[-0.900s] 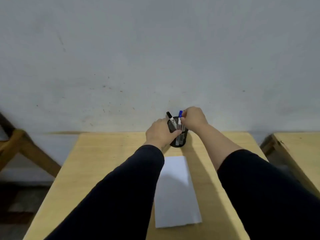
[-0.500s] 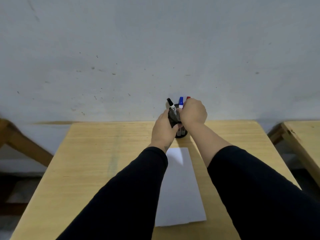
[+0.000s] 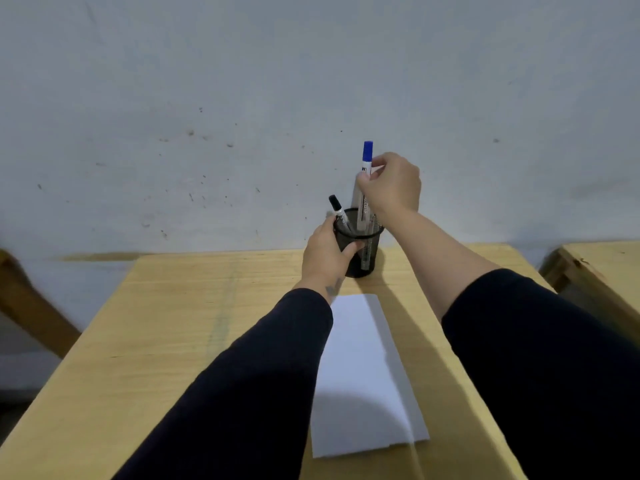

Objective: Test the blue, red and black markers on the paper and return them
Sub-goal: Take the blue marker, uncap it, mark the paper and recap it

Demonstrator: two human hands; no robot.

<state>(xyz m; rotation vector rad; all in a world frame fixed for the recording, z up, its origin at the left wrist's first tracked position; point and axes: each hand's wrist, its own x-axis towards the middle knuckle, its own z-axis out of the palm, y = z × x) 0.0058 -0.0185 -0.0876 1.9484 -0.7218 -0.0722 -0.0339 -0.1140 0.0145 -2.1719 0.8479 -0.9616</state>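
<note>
A black mesh pen cup [image 3: 367, 249] stands at the far edge of the wooden table [image 3: 180, 327]. My left hand [image 3: 325, 258] grips the cup's left side. My right hand [image 3: 391, 185] pinches the blue-capped marker [image 3: 364, 181] and holds it upright, its lower end still inside the cup's rim. The black-capped marker [image 3: 336, 210] leans out of the cup on the left. Another marker barrel shows through the mesh, and the red cap is hidden. A white sheet of paper [image 3: 363, 372] lies on the table in front of the cup, between my arms.
A pale wall [image 3: 242, 98] rises directly behind the table. A second wooden table [image 3: 595, 268] stands to the right, with a gap between. A wooden frame piece [image 3: 27, 306] slants at the left edge.
My right hand has risen, drawing the blue marker up out of the cup. My left hand has stayed on the cup. The red cap seen earlier is now hidden behind my right hand.
</note>
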